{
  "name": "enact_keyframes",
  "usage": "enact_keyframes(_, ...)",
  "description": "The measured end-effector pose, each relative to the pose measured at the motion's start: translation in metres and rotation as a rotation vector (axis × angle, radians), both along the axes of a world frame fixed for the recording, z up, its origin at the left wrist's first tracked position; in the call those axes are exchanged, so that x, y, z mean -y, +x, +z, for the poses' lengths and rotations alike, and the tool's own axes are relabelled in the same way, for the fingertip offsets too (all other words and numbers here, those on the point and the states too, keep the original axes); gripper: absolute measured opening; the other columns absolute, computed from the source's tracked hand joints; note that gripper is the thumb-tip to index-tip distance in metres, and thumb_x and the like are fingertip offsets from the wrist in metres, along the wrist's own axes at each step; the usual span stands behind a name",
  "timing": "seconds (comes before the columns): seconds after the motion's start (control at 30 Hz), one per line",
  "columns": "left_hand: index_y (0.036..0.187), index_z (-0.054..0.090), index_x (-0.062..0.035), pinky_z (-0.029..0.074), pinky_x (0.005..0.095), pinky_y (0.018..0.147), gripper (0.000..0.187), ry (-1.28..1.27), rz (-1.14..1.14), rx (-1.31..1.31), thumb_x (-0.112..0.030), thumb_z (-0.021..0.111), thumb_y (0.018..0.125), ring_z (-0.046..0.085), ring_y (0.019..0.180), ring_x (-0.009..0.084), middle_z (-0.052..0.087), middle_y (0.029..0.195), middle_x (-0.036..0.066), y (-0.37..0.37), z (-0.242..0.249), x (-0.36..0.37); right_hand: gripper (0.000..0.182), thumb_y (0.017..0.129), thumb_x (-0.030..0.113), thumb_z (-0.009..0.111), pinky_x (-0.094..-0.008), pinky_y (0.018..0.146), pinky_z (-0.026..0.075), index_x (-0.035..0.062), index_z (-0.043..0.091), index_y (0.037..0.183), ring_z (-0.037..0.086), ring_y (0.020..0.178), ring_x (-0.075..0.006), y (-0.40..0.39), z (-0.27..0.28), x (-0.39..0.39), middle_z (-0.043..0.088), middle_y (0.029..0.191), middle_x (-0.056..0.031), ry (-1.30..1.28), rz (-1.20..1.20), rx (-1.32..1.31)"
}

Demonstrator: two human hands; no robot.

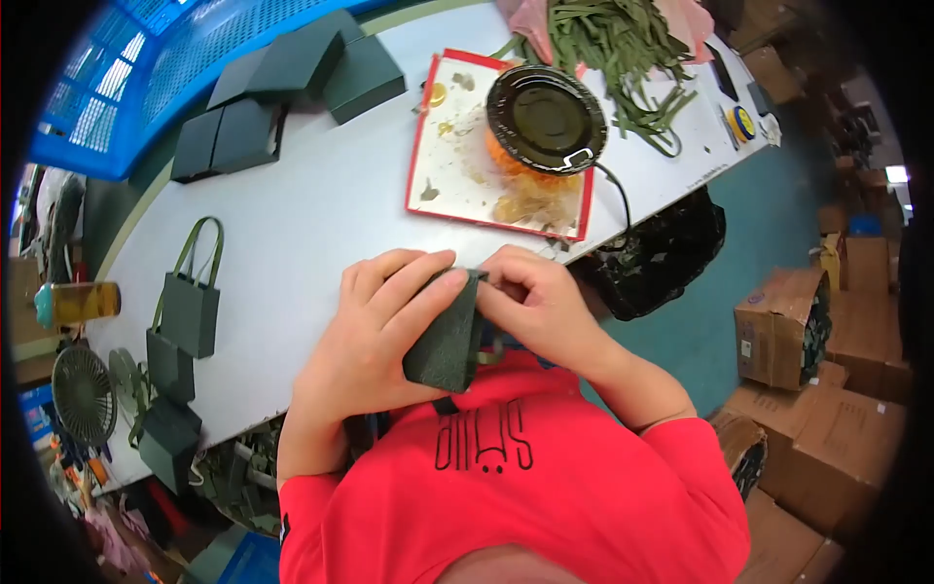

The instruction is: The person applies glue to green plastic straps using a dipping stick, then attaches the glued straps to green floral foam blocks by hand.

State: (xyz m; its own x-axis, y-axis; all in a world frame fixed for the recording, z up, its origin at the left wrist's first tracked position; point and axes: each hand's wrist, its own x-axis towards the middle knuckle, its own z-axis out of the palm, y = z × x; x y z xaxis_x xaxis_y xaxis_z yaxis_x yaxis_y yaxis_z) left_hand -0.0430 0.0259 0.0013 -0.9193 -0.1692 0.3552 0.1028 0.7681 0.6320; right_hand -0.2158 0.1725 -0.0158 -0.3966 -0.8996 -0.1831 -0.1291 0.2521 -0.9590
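A small dark green gift box (446, 341) is held close to the chest, over the near edge of the table. My left hand (379, 316) wraps round it, fingers across its upper end and thumb low on its side. At the box's upper right corner, the fingers of my right hand (530, 297) are pinched together; what lies between them is hidden. A bit of green ribbon (489, 357) shows below that hand. Just beyond my hands lies a red-edged white tray (420, 185), bearing a black round pot (547, 115) with dark liquid and dried yellowish residue around it.
Several dark green boxes (360, 78) stand by a blue plastic crate (165, 73). Small green bags with ribbon handles (190, 311) line the left edge, near a fan (85, 394) and a bottle (83, 304). Cut green ribbons (608, 44) lie at the back. Cartons (778, 326) are stacked right.
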Motion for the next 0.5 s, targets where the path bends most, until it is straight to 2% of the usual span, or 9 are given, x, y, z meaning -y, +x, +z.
enact_keyframes(0.03,0.135,0.056,-0.0082,0.038,0.0476,0.099,0.086,-0.035,0.004,0.032,-0.027,0.087,0.057,0.052,0.124,0.033,0.054,0.14,0.011,-0.001,0.0,-0.002,0.025,0.09,0.016,0.071,-0.0288,0.057,0.043,-0.0022,0.06,0.077,0.054,0.064,-0.0115,0.001,0.0,0.002,0.055,0.075,-0.0055,-0.034,-0.032,0.039)
enact_keyframes(0.13,0.133,0.057,-0.009,0.037,0.0482,0.099,0.084,-0.1,0.007,0.097,-0.027,0.087,0.057,0.052,0.123,0.0331,0.054,0.139,0.012,-0.001,0.003,-0.006,0.027,0.091,0.016,0.069,-0.0283,0.059,0.044,-0.0027,0.058,0.075,0.054,0.065,-0.0116,-0.003,-0.009,0.001,0.058,0.076,-0.0071,-0.069,0.012,0.016)
enact_keyframes(0.17,0.133,0.058,-0.009,0.037,0.0483,0.099,0.083,-0.094,0.011,0.109,-0.028,0.087,0.057,0.052,0.123,0.0335,0.054,0.139,0.012,-0.001,0.003,-0.005,0.019,0.092,0.015,0.069,-0.0268,0.061,0.043,-0.0019,0.066,0.085,0.051,0.064,-0.0109,-0.005,-0.016,-0.003,0.063,0.083,-0.0064,-0.071,0.044,0.096)
enact_keyframes(0.23,0.132,0.06,-0.0104,0.037,0.049,0.101,0.085,-0.052,0.047,0.112,-0.028,0.089,0.054,0.05,0.124,0.0359,0.053,0.138,0.014,0.004,0.002,-0.002,0.012,0.093,0.009,0.067,-0.0233,0.063,0.043,0.0017,0.069,0.102,0.049,0.068,-0.0059,-0.011,-0.002,-0.009,0.064,0.095,-0.0019,-0.062,0.05,0.106)
enact_keyframes(0.3,0.132,0.062,-0.0116,0.037,0.0491,0.103,0.086,-0.088,0.197,0.175,-0.026,0.09,0.052,0.049,0.124,0.0371,0.051,0.138,0.016,0.012,0.005,0.005,0.032,0.092,0.006,0.067,-0.0208,0.064,0.042,0.0064,0.068,0.124,0.048,0.069,-0.0025,-0.023,0.008,-0.02,0.066,0.111,0.0005,-0.04,0.033,0.082)
enact_keyframes(0.37,0.132,0.064,-0.0137,0.038,0.0486,0.106,0.087,-0.103,0.38,0.226,-0.023,0.092,0.05,0.048,0.125,0.0388,0.05,0.138,0.018,0.021,0.002,0.011,0.014,0.093,0.009,0.069,-0.0196,0.067,0.046,0.0023,0.074,0.105,0.057,0.076,-0.0026,-0.045,0.0,-0.034,0.07,0.095,-0.0006,-0.123,-0.154,-0.027)
enact_keyframes(0.4,0.133,0.063,-0.0132,0.038,0.048,0.106,0.085,-0.132,0.473,0.245,-0.022,0.092,0.054,0.047,0.125,0.0393,0.049,0.137,0.018,0.025,0.001,0.015,0.013,0.094,0.011,0.071,-0.0206,0.069,0.048,-0.0004,0.074,0.097,0.06,0.077,-0.0046,-0.057,0.01,-0.036,0.07,0.085,-0.0009,-0.044,-0.313,-0.079)
enact_keyframes(0.47,0.135,0.061,-0.0137,0.038,0.0479,0.107,0.085,-0.128,0.645,0.286,-0.021,0.092,0.056,0.046,0.126,0.0393,0.048,0.137,0.019,0.033,-0.001,0.021,0.016,0.092,0.013,0.072,-0.0218,0.068,0.049,-0.0017,0.073,0.098,0.059,0.073,-0.0036,-0.095,0.002,-0.038,0.069,0.079,0.0011,-0.035,-0.597,-0.186)
enact_keyframes(0.5,0.139,0.058,-0.0144,0.038,0.0474,0.107,0.084,-0.168,0.697,0.333,-0.024,0.09,0.061,0.046,0.126,0.039,0.047,0.137,0.019,0.038,-0.002,0.025,0.018,0.092,0.015,0.072,-0.0215,0.064,0.046,-0.0021,0.073,0.098,0.056,0.071,-0.0027,-0.116,-0.005,-0.037,0.069,0.08,0.0008,-0.107,-0.652,-0.312)
